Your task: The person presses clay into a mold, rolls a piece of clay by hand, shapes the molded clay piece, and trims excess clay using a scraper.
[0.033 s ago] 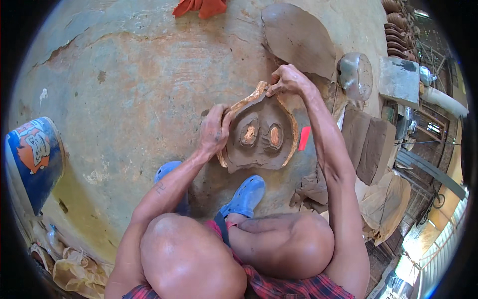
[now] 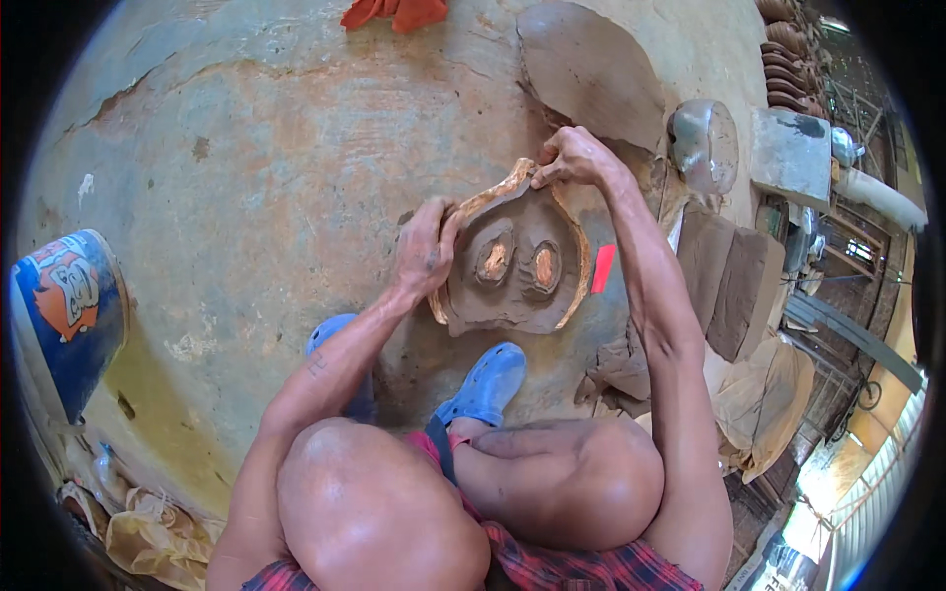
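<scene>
A tan, rough-rimmed mould (image 2: 583, 271) lies on the floor in front of my feet, narrowing to a point at its far end. Grey-brown clay (image 2: 512, 313) lines its inside, with two oval openings where tan knobs (image 2: 545, 268) show through. My left hand (image 2: 426, 241) is closed at the mould's left rim, thumb toward the clay and fingers on the outer side. At the pointed far end, my right hand (image 2: 574, 158) pinches the rim and the clay edge between thumb and curled fingers. The fingertips of both hands are partly hidden.
A flat clay slab (image 2: 591, 74) lies beyond my right hand. A rounded metal pot (image 2: 702, 148), clay blocks (image 2: 727, 281) and a grey block (image 2: 790, 158) stand at the right. Left is a blue bucket (image 2: 74, 305); a red cloth (image 2: 394, 12) lies far off. Blue clogs (image 2: 488, 382) are near the mould.
Almost nothing differs. My left hand has shifted very slightly up along the left rim; my right hand stays at the pointed end.
</scene>
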Motion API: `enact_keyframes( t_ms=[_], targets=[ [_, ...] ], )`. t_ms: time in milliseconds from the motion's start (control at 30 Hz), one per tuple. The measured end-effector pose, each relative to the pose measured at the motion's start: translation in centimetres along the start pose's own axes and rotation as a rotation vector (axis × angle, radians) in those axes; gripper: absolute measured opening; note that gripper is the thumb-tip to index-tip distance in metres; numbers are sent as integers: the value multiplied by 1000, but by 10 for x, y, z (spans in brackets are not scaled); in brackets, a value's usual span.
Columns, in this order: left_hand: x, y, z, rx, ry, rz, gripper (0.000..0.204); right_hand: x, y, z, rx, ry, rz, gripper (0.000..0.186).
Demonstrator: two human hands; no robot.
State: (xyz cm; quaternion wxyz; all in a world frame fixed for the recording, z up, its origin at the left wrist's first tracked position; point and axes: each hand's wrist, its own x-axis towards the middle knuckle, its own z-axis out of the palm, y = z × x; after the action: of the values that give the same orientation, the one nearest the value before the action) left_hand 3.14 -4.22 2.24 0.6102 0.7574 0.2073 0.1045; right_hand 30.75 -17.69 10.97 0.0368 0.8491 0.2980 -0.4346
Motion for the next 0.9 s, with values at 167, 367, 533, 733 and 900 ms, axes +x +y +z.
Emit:
enact_keyframes(
  t_ms=[167, 367, 533, 733, 900],
  targets=[
    [50, -3, 6, 17, -258, 97, 22, -31, 52, 38, 217, 16, 101, 35],
    [77, 11, 23, 70, -494, 113, 25, -59, 93, 62, 299, -4, 73, 40],
    [76, 10, 25, 74, -480, 103, 26, -48, 82, 54, 156, -50, 34, 43],
    [75, 15, 27, 125, -489, 50, 25, -45, 106, 68, 322, 18, -113, 46],
    [76, 17, 28, 193, -515, 44, 26, -42, 109, 60, 207, 36, -230, 52]
  ],
)
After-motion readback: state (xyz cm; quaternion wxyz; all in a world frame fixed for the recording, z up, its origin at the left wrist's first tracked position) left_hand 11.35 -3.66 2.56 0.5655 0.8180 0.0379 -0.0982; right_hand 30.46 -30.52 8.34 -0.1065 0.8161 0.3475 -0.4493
